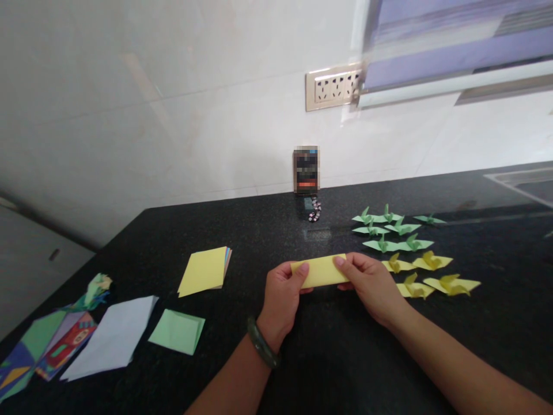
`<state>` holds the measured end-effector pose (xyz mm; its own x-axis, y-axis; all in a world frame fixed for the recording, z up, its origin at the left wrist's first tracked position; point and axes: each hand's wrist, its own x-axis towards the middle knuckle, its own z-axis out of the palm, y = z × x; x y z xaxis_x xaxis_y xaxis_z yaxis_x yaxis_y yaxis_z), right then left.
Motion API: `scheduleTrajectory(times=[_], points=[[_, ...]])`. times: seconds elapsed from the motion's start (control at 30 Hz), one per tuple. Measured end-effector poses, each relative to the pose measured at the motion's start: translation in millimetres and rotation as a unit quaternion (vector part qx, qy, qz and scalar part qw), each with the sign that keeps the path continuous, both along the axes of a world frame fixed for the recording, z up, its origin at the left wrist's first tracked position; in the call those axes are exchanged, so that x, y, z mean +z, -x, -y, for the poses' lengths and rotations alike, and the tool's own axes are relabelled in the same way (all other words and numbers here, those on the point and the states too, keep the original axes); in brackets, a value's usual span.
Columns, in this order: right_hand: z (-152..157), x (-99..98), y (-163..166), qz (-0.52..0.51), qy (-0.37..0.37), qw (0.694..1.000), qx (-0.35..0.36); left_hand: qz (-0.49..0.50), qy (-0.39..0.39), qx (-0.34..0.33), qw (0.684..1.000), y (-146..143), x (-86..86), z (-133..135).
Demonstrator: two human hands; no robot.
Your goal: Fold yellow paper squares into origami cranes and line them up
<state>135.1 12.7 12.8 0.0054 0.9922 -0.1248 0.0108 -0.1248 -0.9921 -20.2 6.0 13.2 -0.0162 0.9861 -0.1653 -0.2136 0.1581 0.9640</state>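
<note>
A sheet of yellow origami paper [322, 271], folded to a long rectangle, is held up between both hands above the dark countertop. My left hand [283, 294] pinches its left end, thumb on top and fingers underneath. At the other end, my right hand [369, 285] grips it the same way near the upper right corner. A dark green bangle [262, 344] circles my left wrist. Just beyond my right hand stand several yellow paper cranes [433, 261], with several green paper cranes [402, 226] in rows behind them.
Left of my hands lie a stack of yellow-topped paper [204, 271], a folded green sheet [177, 331], white paper [113, 339] and a colourful printed packet [64, 343]. A phone [306, 170] with a beaded strap [315, 209] leans on the wall below a socket panel [332, 87].
</note>
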Motion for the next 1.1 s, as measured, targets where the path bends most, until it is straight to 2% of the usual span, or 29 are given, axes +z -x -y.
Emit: scheduleTrajectory(times=[0.13, 0.23, 0.47, 0.73, 0.83, 0.93, 1.0, 1.1], points=[[0.1, 3.4, -3.1, 0.049, -0.025, 0.998, 0.007, -0.028, -0.015, -0.006, 0.999, 2.6, 2.2, -0.4], [0.0, 4.1, -5.1, 0.121, -0.068, 0.99, 0.028, -0.089, -0.018, -0.026, 0.996, 6.3, 5.1, -1.5], [4.2, 0.0, -1.3, 0.208, -0.127, 0.964, 0.105, -0.258, -0.076, -0.105, 0.957, 11.5, 9.2, -1.7], [2.8, 1.3, -2.3, 0.226, -0.125, 0.959, 0.114, -0.293, -0.09, -0.128, 0.943, 12.2, 6.9, -1.7], [2.9, 3.0, -1.4, 0.187, -0.108, 0.97, 0.115, -0.274, -0.081, -0.123, 0.95, 11.7, 6.6, -2.1], [6.2, 5.2, 3.1, 0.054, -0.046, 0.992, 0.107, -0.224, -0.05, -0.093, 0.969, 9.4, 6.8, -1.2], [9.7, 5.2, 7.6, -0.021, 0.002, 0.995, 0.094, -0.174, -0.034, -0.069, 0.982, 6.7, 6.8, 0.1], [14.9, 2.4, 14.4, -0.057, 0.034, 0.995, 0.08, -0.124, -0.055, -0.05, 0.989, 1.9, 6.1, 2.3]])
